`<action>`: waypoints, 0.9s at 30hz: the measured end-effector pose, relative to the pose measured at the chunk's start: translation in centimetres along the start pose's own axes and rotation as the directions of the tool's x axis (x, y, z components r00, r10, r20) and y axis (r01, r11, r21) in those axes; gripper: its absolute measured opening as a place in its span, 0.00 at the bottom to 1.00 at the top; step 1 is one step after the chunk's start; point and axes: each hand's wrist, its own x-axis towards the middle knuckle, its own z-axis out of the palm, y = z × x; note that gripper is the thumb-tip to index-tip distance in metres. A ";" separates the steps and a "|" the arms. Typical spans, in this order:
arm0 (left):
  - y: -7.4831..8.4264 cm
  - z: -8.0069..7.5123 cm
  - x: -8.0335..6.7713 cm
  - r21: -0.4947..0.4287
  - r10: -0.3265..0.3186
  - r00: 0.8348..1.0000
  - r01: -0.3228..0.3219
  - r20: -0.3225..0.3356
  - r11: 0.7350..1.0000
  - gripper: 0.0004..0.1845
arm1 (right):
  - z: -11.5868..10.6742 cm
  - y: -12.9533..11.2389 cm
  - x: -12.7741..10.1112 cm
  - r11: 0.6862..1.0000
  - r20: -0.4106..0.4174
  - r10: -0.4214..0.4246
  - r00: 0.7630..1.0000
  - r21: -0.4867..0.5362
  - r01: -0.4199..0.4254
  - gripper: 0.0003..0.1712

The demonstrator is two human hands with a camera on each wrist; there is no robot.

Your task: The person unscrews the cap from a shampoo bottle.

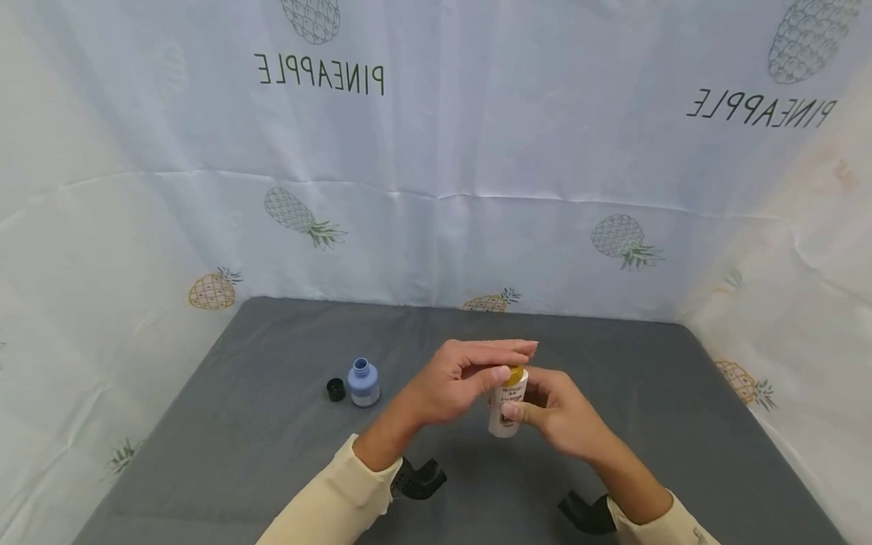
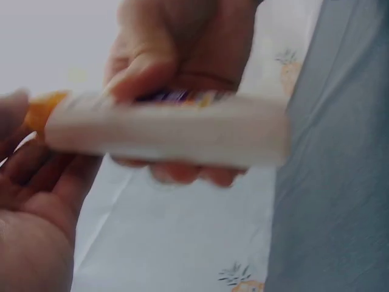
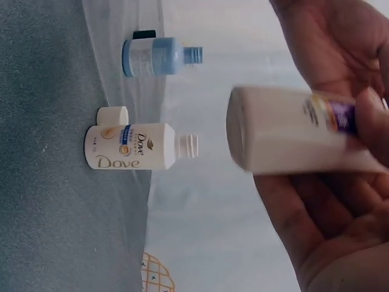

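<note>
Two hands meet at lower centre of the head view, both on one small white bottle (image 1: 506, 412). Our right hand (image 1: 562, 412) wraps the body, thumb laid across the printed label, fingers curled behind. Our left hand (image 1: 463, 378) comes over the top, thumb and fingers closing around the yellow cap (image 1: 515, 372). The bottle is held upright, just above the grey table (image 1: 225, 424), not resting on it.

In the left wrist view the white bottle (image 2: 167, 131) runs across mid-frame, blurred, its orange-yellow cap (image 2: 45, 109) at the left edge against our palm. The right wrist view shows its flat base (image 3: 243, 131) toward the lens, at centre right.

Handling, as we judge it: small, light, stiff plastic, likely smooth and a bit slippery. It should not crush easily under a firm grip. Best hold is round the mid-body over the label, leaving the cap free for the other hand. We cannot tell how full it is.

Further out, left of centre in the head view, a blue bottle (image 1: 364, 383) stands uncapped, its black cap (image 1: 334, 389) just beside it. The right wrist view also shows a Dove bottle (image 3: 130, 146), open-necked, with a white cap (image 3: 113, 114) touching or nearly touching it. Pineapple-printed cloth (image 1: 436, 166) backs the scene.
</note>
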 end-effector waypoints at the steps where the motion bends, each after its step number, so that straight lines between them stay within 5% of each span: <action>1: 0.1 -0.3 0.0 -0.011 -0.004 1.000 0.004 0.028 1.000 0.17 | -0.1 0.0 0.0 1.000 0.016 -0.013 1.000 0.013 0.013 0.14; 6: 0.4 -0.7 0.0 -0.003 -0.007 0.998 0.008 0.055 1.000 0.17 | -0.1 0.0 -0.1 0.997 0.023 -0.079 0.997 0.022 0.079 0.12; 14: -0.3 0.6 0.0 0.093 0.085 0.993 -0.077 -0.084 0.993 0.14 | 0.6 -0.7 -0.3 0.996 -0.077 -0.078 0.994 -0.050 0.074 0.15; 18: -0.8 1.5 -0.1 0.198 0.154 0.973 -0.119 -0.169 0.973 0.14 | 1.5 -0.9 -0.4 0.990 -0.198 -0.052 0.979 -0.141 0.024 0.13; 24: -0.9 2.5 -0.2 0.436 0.267 0.928 -0.135 -0.259 0.890 0.15 | 2.5 -1.1 -0.4 0.978 -0.326 -0.019 0.945 -0.201 -0.049 0.09; 27: -0.9 2.7 -0.3 0.440 0.252 0.924 -0.106 -0.288 0.892 0.15 | 2.4 -1.0 -0.3 0.974 -0.323 -0.008 0.946 -0.217 -0.066 0.12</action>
